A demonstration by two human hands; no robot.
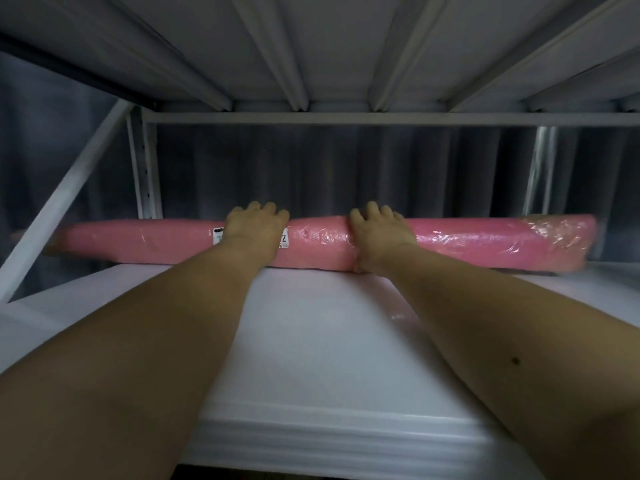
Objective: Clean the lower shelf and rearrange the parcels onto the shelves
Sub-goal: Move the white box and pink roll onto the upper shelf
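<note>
- Lying lengthwise along the back of the white shelf [311, 341], just in front of the dark corrugated wall [346, 168]: a long pink roll [138, 239], wrapped in clear film, with a white label [218, 235] near the middle.
- Gripping the roll from above with the left hand [254, 226], fingers curling over the far side and partly covering the label.
- Gripping it likewise with the right hand [377, 233], thumb pressing the near side down by the shelf surface.
- Holding only near the middle, with both ends reaching well out to either side; likely risking one end swinging into the left upright [147, 168] or the wall if pushed unevenly.
- Possibly overhanging the shelf at the left end; hard telling from here, but risking a tip or slide off that side if shoved further left.
- Risking fingers slipping on the glossy film, or tearing it where it is crinkling at the right end.
- Being round, probably tending to roll forward toward the open front edge once released.
- Reaching deep under the ribbed shelf above [311, 46]; risking knuckles scraping it when lifting.
</note>
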